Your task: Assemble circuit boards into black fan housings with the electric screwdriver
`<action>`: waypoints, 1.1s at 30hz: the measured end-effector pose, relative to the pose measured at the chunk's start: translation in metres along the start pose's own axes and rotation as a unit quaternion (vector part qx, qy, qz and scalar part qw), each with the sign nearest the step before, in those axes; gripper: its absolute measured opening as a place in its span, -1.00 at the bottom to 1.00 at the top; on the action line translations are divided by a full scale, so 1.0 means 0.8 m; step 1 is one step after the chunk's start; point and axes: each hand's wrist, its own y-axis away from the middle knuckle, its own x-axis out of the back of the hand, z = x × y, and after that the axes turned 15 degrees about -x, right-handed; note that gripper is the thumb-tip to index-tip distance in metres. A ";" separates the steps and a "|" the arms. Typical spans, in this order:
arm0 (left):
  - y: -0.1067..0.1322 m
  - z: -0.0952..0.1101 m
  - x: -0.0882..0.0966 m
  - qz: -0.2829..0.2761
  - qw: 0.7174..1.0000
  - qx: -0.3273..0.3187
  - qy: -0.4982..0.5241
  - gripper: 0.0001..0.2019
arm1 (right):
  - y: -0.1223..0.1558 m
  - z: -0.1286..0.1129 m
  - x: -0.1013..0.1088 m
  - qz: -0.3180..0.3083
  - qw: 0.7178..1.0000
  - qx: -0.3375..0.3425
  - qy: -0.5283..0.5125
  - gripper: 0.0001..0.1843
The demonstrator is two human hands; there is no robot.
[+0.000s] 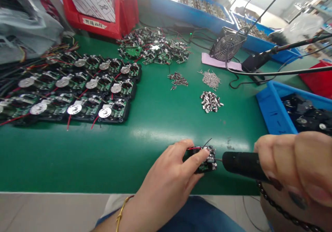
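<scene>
Near the front edge of the green table, my left hand [169, 178] is closed around a small black housing with a circuit board [204, 167]. Its fingers cover much of the housing; a red wire and a dark wire stick out at the top. My right hand [293, 163] grips a black power screwdriver [242, 163], held level and pointing left. The thin bit reaches the right side of the housing, where small metal parts show. Whether the bit sits in a screw is too small to tell.
Rows of similar housings [104, 112] lie at left. Loose circuit boards [166, 50], small metal parts [211, 101], pins [210, 79] and screws [178, 79] form piles. A small fan [227, 45], a red bin [127, 12] and a blue bin [269, 104] stand around.
</scene>
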 end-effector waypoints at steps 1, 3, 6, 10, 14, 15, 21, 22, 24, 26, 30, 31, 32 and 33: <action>0.000 0.000 0.000 -0.002 1.000 0.000 0.003 -0.44 | -0.004 -0.002 -0.004 0.000 0.999 0.023 -0.048 -0.72; 0.001 0.001 0.001 -0.005 1.000 0.001 0.006 -0.43 | -0.011 -0.004 -0.009 -0.013 0.991 0.050 -0.120 -0.82; 0.001 0.001 0.001 -0.002 1.000 0.001 0.005 -0.43 | -0.015 -0.003 -0.013 -0.029 0.991 0.047 -0.124 -0.79; 0.000 0.002 0.001 -0.002 1.000 0.001 0.006 -0.44 | -0.011 -0.004 -0.025 0.022 0.990 0.059 -0.123 -0.65; 0.000 0.002 0.001 -0.004 1.000 0.005 0.009 -0.43 | -0.009 -0.013 -0.046 0.136 0.986 0.037 -0.083 -0.63; 0.000 0.002 0.001 -0.007 1.000 0.006 0.007 -0.42 | -0.009 -0.015 -0.050 0.156 0.984 0.039 -0.076 -0.61; 0.000 0.002 0.001 -0.005 1.000 0.002 0.005 -0.44 | -0.013 -0.018 -0.046 0.055 0.994 0.045 -0.082 -0.54; 0.000 0.002 0.001 -0.005 1.000 0.002 0.006 -0.44 | -0.014 -0.018 -0.044 0.049 0.995 0.039 -0.083 -0.55; -0.001 0.002 0.002 -0.006 1.000 0.002 0.006 -0.44 | -0.015 -0.018 -0.046 0.040 0.996 0.032 -0.079 -0.56; -0.002 0.003 0.002 -0.006 1.000 0.002 0.007 -0.43 | -0.014 -0.017 -0.051 0.046 0.995 0.039 -0.077 -0.58; -0.002 0.004 0.003 -0.002 1.000 0.009 0.005 -0.43 | -0.001 -0.005 -0.041 0.096 0.989 0.039 -0.108 -0.66; -0.002 0.004 0.002 0.000 1.000 0.011 0.006 -0.42 | 0.004 0.000 -0.030 0.108 0.986 0.035 -0.126 -0.66; -0.002 0.004 0.002 0.001 1.000 0.012 0.007 -0.42 | 0.008 0.005 -0.017 0.105 0.985 0.018 -0.135 -0.66; -0.003 0.004 0.002 0.001 1.000 0.012 0.009 -0.42 | 0.012 0.008 -0.002 0.090 0.985 0.012 -0.144 -0.65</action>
